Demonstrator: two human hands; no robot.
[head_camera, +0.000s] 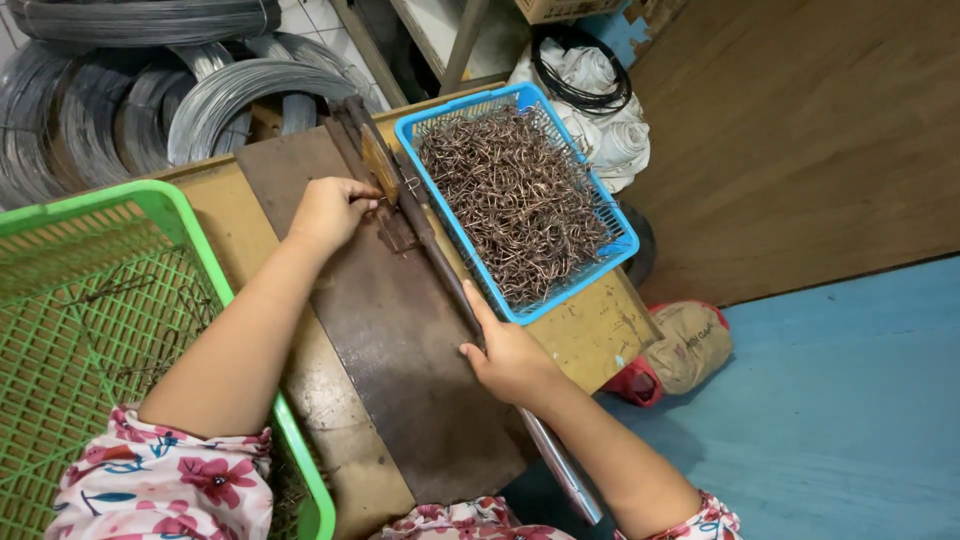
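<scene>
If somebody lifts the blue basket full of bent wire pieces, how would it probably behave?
The blue basket probably feels heavy for its size, as metal wire pieces heap inside. Its thin plastic mesh walls may flex. The pieces look tangled, so they would likely shift as one clump.

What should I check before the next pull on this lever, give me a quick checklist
1. Right hand grips the long metal lever: ok, fingers wrapped around it.
2. Left hand holds a wire piece at the bending jig: cannot tell, the fingertips hide it.
3. Left fingers out of the lever's way: not ok, they sit right beside it.
4. Blue basket of bent copper-coloured wire pieces within reach, beside the lever: ok.
5. Green basket stock on the left side: ok, a few thin wires lie in it.
6. Steel plate flat on the bench: ok.
</scene>
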